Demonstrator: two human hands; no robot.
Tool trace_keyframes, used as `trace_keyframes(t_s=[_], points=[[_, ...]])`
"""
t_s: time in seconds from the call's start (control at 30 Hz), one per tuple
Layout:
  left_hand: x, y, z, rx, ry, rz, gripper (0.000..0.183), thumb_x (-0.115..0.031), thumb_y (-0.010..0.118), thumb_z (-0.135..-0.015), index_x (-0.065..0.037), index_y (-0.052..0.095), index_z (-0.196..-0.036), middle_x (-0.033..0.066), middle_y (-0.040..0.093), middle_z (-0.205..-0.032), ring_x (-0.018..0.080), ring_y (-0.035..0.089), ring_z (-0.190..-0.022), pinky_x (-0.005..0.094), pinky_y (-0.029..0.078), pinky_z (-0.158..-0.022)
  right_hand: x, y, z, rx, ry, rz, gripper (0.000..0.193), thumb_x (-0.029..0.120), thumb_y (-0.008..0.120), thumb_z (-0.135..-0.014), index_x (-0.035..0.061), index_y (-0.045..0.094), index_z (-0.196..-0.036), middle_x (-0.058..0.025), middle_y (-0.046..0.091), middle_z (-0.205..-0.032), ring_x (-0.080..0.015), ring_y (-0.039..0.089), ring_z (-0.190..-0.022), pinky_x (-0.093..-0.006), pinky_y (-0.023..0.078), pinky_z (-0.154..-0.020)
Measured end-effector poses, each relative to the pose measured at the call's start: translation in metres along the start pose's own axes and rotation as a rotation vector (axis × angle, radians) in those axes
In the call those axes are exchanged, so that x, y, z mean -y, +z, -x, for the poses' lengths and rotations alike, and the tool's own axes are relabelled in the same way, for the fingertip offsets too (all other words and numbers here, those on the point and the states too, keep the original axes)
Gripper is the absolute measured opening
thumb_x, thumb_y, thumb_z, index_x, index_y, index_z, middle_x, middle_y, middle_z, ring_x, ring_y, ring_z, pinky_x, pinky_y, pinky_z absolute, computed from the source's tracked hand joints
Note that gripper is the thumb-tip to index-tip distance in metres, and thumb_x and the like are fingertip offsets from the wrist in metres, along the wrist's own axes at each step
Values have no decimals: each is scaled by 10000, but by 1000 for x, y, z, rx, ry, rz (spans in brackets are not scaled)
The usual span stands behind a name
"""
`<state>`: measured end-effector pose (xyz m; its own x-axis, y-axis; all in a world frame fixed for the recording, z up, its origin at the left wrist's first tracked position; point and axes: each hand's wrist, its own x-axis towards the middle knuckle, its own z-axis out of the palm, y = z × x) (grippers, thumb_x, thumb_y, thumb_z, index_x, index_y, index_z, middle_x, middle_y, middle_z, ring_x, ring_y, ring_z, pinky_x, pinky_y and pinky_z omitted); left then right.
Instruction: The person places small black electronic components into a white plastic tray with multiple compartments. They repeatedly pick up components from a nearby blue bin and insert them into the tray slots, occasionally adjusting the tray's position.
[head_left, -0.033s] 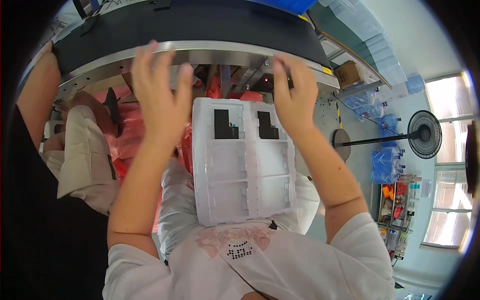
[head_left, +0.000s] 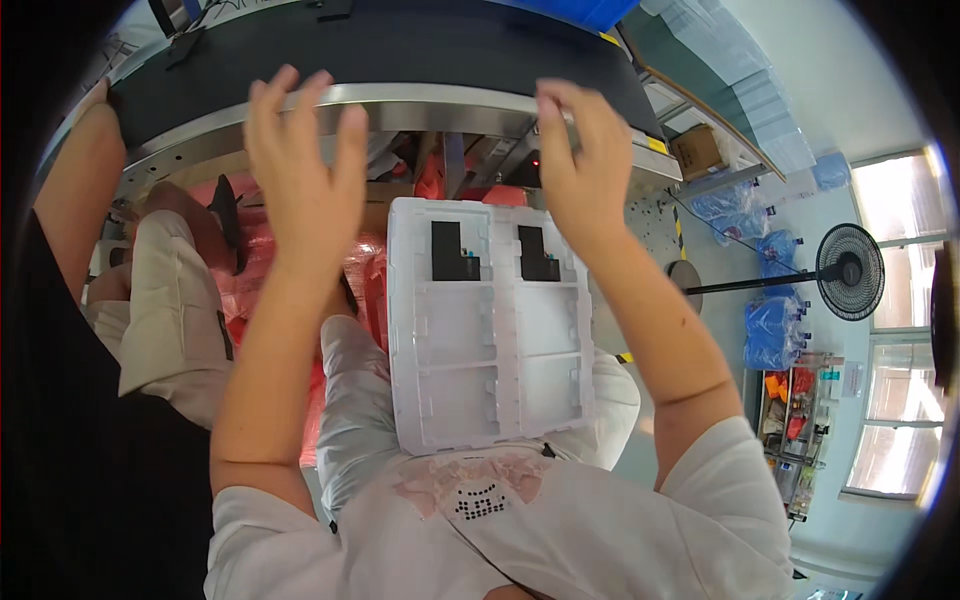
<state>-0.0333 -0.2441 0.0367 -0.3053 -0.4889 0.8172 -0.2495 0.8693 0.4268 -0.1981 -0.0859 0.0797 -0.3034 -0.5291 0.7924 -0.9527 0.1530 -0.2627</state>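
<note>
A white plastic tray (head_left: 403, 340) with several compartments rests tilted on my lap, leaning toward the bench. Its two far compartments each hold a flat black L-shaped piece with a small blue spot, the left piece (head_left: 447, 262) and the right piece (head_left: 536, 262). The other compartments show no pieces. My left hand (head_left: 308, 180) is raised beyond the tray's far left corner, fingers spread, holding nothing. Past the far right corner hovers my right hand (head_left: 592, 165), its thumb and curved fingers apart with nothing visible between them. Both hands are near the bench's metal edge.
A black-topped conveyor-like bench (head_left: 430, 50) with a metal rim (head_left: 430, 93) runs across the far side. Red-wrapped goods (head_left: 255, 290) lie below at left, beside another person's leg (head_left: 170, 300). A black fan (head_left: 850, 257) and wrapped water bottles (head_left: 775, 330) stand at right.
Both hands have moved slightly farther out and to the left. The tray has shifted very slightly in the picture; the black pieces stay in their compartments.
</note>
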Motion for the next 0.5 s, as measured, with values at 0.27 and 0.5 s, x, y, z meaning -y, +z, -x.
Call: trace_keyframes(t_s=[0.27,0.5], points=[[55,22,-78,-128,46,-257,427,-374,584,-899,-63,596,-1192,189,506,-1283,380,406,-1250,439,326,-1030,19,139,-118,417,236,400,452,426,545,-889,19,655,-1053,-167,608,-1109,-318,547,-1074,-515,400,-882],[129,55,-143,291,-727,-970,604,-509,515,-880,-23,547,-1236,191,483,-1313,359,393,-1272,631,299,-969,-8,170,-143,333,618,253,310,269,624,-806,12,680,-970,-231,622,-1085,-383,572,-1075,-466,455,-849]])
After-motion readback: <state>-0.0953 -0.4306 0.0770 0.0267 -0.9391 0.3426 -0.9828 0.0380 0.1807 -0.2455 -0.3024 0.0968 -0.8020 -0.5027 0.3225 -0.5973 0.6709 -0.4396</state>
